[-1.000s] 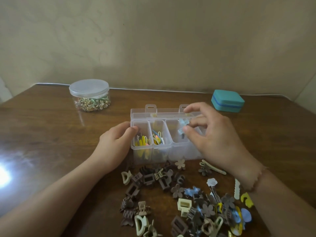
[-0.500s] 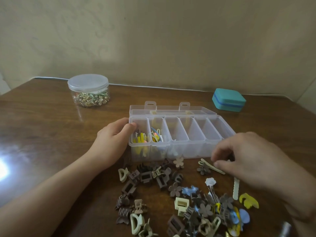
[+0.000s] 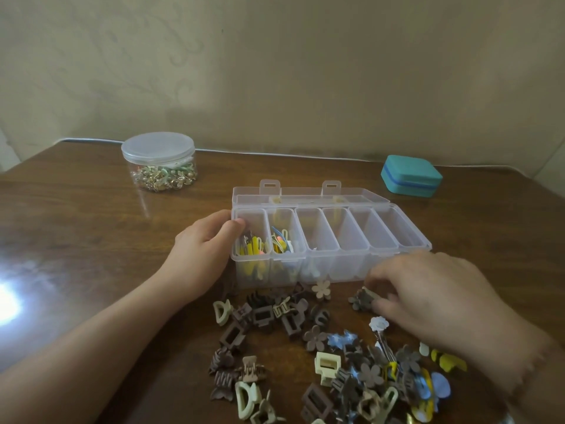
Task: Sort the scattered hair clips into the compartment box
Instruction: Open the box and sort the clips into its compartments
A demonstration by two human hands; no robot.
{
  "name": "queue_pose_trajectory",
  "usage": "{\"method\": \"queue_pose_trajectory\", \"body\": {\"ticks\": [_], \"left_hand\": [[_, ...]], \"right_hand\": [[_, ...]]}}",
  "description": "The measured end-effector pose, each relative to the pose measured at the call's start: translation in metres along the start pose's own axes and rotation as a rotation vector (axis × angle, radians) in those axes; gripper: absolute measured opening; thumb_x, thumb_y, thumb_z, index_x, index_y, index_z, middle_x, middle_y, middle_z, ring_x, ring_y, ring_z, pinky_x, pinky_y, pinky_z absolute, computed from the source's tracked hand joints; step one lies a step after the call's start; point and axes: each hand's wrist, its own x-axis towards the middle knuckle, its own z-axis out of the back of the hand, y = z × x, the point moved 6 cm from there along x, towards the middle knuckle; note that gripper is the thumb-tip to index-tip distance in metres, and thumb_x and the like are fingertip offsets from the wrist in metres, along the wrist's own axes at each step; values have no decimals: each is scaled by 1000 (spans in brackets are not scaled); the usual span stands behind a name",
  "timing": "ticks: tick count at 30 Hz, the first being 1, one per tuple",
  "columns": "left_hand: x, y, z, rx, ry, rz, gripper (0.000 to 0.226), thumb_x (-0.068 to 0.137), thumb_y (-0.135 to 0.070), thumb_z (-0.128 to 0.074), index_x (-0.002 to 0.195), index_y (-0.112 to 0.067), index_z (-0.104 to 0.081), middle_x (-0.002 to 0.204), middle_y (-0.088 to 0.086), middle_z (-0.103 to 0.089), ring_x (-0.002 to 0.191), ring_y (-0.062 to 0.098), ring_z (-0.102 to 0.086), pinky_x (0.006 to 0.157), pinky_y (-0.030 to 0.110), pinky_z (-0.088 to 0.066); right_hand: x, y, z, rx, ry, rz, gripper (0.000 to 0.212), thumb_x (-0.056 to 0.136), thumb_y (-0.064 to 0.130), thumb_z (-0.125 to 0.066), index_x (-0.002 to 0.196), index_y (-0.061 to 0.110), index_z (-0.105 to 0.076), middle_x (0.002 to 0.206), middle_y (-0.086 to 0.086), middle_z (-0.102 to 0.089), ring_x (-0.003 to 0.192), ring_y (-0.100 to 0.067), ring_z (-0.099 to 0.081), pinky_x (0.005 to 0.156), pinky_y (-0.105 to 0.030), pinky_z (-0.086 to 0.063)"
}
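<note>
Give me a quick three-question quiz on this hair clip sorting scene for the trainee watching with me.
1. True or false: the left hand rests against the left end of the compartment box.
2. How many compartments of the box run side by side?
3. What is the right hand picking at: A) the round jar, B) the brown flower clip just in front of the box, C) the teal case?

Key
1. True.
2. Six; the two leftmost hold colourful clips.
3. B. Its fingertips close on the clip lying on the table.
</note>
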Motion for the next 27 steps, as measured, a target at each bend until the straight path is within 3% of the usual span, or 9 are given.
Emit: {"method": "queue_pose_trajectory", "body": {"ticks": [5, 8, 11, 13, 15, 17, 21, 23, 27], "left_hand": [[0, -1, 0, 3, -6, -6, 55, 76, -61, -33, 98, -30, -72, 100, -11, -74, 102, 8, -64, 99, 44, -47], [0, 0, 0, -4, -2, -4, 56, 75, -63, -33, 100, -31, -72, 101, -12, -74, 103, 7, -65, 99, 45, -47], [0, 0, 0, 1, -1, -3, 57, 75, -63, -33, 101, -31, -72, 101, -12, -74, 103, 7, -64, 99, 45, -47], [0, -1, 0, 3, 2, 0, 58, 74, -64, -32, 102, -31, -71, 102, -12, -74, 104, 8, -64, 100, 46, -47], [0, -1, 0, -2, 1, 1, 59, 74, -64, -33, 104, -31, -72, 104, -11, -74, 105, 9, -64, 100, 47, -47], [-1, -1, 0, 0, -2, 4, 60, 73, -64, -32, 105, -32, -71, 105, -12, -74, 105, 9, -64, 101, 47, -46], [-1, -1, -1, 7, 6, 17, 61, 72, -65, -32, 106, -32, -71, 107, -13, -73, 108, 9, -63, 103, 48, -46], [0, -1, -1, 9, 8, 18, 57, 76, -62, -34, 107, -31, -70, 107, -13, -72, 109, 10, -62, 104, 47, -45], [0, -1, 0, 24, -6, 17, 47, 82, -54, -34, 102, -31, -71, 105, -12, -72, 108, 11, -62, 103, 46, -44]], "right_hand": [[-5, 0, 5, 26, 11, 86, 7, 90, 44, -53, 87, 39, -56, 77, 12, -57, 72, -4, -52, 58, -21, -37], [-10, 5, 17, 247, 10, 238, 7, 83, 39, -62, 80, 41, -55, 84, 16, -60, 79, -2, -56, 58, -18, -43], [-8, 14, 36, 591, -197, 379, 7, 78, 33, -64, 81, 39, -61, 89, 17, -61, 76, -5, -60, 58, -12, -46], [-4, 17, 44, 686, -404, 412, 7, 79, 29, -63, 84, 33, -63, 82, 12, -63, 76, -6, -60, 62, -10, -46], [4, 17, 43, 679, -550, 362, 12, 80, 20, -70, 84, 29, -63, 75, 12, -62, 80, -4, -57, 66, -8, -43], [16, 16, 36, 645, -597, 259, 17, 80, 15, -73, 87, 27, -64, 78, 16, -62, 84, 0, -56, 69, -4, -41], [32, 15, 22, 525, -511, 181, 18, 83, 28, -70, 102, 27, -70, 88, 16, -64, 88, 4, -57, 73, -6, -44], [27, 8, 27, 588, -450, 203, 21, 83, 38, -64, 102, 31, -70, 93, 20, -66, 93, 5, -59, 76, -8, -46], [8, -36, 51, 757, -483, 138, 10, 82, 28, -65, 90, 31, -71, 83, 15, -70, 83, -4, -65, 67, -13, -51]]}}
